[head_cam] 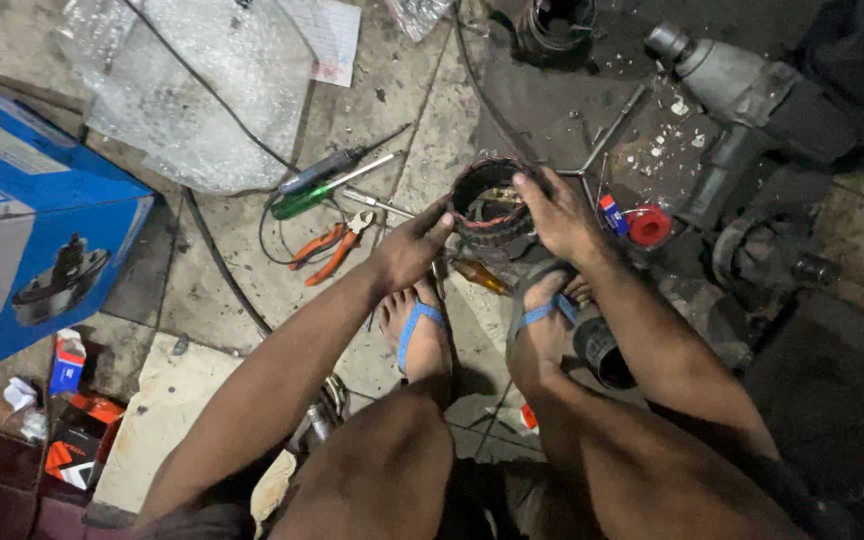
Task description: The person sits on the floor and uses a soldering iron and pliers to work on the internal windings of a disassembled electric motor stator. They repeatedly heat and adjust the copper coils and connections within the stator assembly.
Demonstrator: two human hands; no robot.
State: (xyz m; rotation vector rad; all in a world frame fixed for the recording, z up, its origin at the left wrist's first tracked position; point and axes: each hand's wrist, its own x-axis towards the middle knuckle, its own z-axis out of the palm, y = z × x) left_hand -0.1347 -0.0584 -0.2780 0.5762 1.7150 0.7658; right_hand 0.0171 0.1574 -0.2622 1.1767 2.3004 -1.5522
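Two bare hands grip a round motor stator (490,208) standing on the floor just beyond the person's sandalled feet. The right hand (559,215) curls over its far rim, fingers inside. The left hand (412,245) pinches the near edge. Its windings look still seated.

At frame centre, the ring-shaped stator (490,205) looks dull dark metal with glinting copper windings. The pliers (333,246) left of it have glossy orange plastic grips. Upper left, the bubble wrap (192,85) is shiny clear plastic; the floor (222,290) is rough, stained concrete.
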